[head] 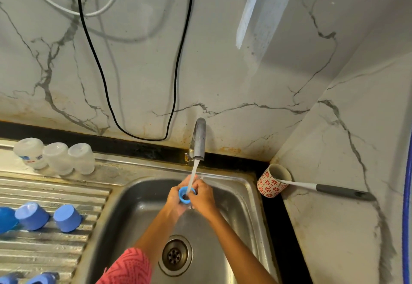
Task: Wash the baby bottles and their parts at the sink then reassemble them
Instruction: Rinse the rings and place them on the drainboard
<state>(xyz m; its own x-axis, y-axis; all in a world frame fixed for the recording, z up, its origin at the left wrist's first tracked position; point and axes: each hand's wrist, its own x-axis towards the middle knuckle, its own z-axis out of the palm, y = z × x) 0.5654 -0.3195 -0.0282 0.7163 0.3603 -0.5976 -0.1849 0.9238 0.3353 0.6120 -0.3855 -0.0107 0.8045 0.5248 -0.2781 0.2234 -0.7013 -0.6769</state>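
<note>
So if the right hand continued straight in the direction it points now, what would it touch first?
The right hand points up and away toward the wall, holding the blue bottle ring under the water stream. Going straight on, it would probably meet the faucet first, though depth is hard to judge here.

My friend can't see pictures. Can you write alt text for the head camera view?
Two hands, left hand and right hand, hold a blue plastic bottle ring under water running from a grey metal tap over a steel sink. Three clear plastic bottles stand upside down beside it.
</note>
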